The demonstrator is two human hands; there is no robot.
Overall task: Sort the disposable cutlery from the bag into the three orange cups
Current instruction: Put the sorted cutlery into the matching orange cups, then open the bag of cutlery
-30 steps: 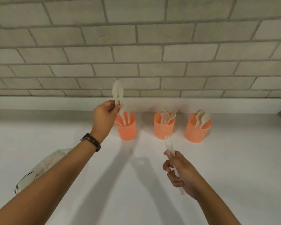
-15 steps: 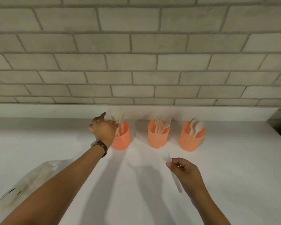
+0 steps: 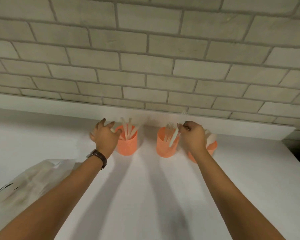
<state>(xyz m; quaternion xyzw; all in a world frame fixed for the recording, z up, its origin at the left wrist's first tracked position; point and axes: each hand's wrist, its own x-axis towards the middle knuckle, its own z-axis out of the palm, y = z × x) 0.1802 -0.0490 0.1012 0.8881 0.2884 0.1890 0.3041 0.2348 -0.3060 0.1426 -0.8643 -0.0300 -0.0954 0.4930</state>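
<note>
Right hand (image 3: 192, 135) is pinching a fork (image 3: 175, 137), lowering it into the middle cup (image 3: 164, 149), release likely coming next; left hand (image 3: 105, 135) is hovering open.

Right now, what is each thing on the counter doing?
Left cup: upright, knives inside.
Middle cup: upright, forks inside.
Right cup: spoons inside, partly hidden.
Fork: tilted at middle cup, pinched.
Right hand: pinching the fork.
Left hand: open, beside left cup.
Bag: lying crumpled at left.
</note>
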